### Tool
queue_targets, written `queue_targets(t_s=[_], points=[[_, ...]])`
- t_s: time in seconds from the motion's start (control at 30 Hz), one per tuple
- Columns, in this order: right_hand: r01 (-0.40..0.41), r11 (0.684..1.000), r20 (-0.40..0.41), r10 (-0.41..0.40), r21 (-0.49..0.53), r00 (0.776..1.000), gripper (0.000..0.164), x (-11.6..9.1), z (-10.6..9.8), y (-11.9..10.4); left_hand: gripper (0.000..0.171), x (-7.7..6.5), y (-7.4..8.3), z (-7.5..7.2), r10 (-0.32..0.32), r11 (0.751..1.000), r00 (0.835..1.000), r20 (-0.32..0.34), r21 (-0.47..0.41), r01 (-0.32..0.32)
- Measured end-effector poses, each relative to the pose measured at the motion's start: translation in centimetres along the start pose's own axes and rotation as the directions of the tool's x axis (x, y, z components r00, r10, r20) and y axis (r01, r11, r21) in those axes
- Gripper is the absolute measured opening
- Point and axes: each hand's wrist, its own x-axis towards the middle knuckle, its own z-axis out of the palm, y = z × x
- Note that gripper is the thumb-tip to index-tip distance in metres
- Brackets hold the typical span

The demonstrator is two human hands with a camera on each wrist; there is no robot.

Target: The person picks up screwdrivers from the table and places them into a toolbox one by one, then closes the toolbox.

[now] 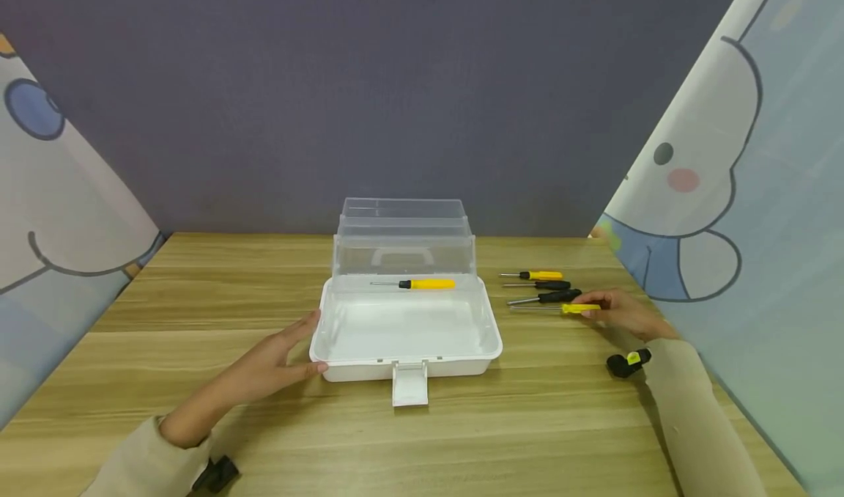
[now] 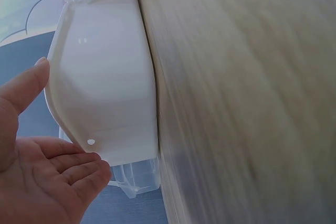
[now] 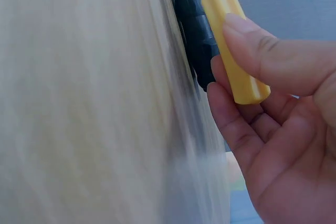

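Observation:
A white plastic toolbox (image 1: 405, 369) with its clear lid (image 1: 404, 255) raised stands mid-table. At its back lies a yellow-and-black screwdriver (image 1: 428, 284). My left hand (image 1: 264, 369) rests against the toolbox's left end, fingers extended and thumb at the front corner; the left wrist view shows this hand (image 2: 52, 171) touching the rim. To the right of the toolbox, my right hand (image 1: 620, 312) pinches the yellow handle of a screwdriver (image 1: 572, 308) between thumb and fingers. In the right wrist view that yellow handle (image 3: 231, 40) is tilted, beside a black handle (image 3: 199, 40).
Just behind the held screwdriver lie two black-handled screwdrivers (image 1: 560, 296) (image 1: 552, 285) and another yellow-and-black screwdriver (image 1: 543, 275). The toolbox's front latch (image 1: 410, 387) hangs down. A dark wall panel (image 1: 395, 101) rises behind the wooden table (image 1: 514, 424).

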Motion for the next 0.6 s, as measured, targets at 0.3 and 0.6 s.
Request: queue_targets(t_s=[0.3, 0.6], points=[[-0.063, 0.998, -0.068, 0.061, -0.028, 0.996, 0.033, -0.3, 0.1, -1.3, 0.085, 0.0, 0.1, -0.1, -0.004, 1.0, 1.0, 0.006, -0.007, 0.004], [0.004, 1.0, -0.101, -0.006, -0.024, 0.995, 0.032, -0.3, 0.0, -1.3, 0.087, 0.1, 0.0, 0.0, -0.029, 1.0, 0.999, 0.015, 0.003, 0.029]])
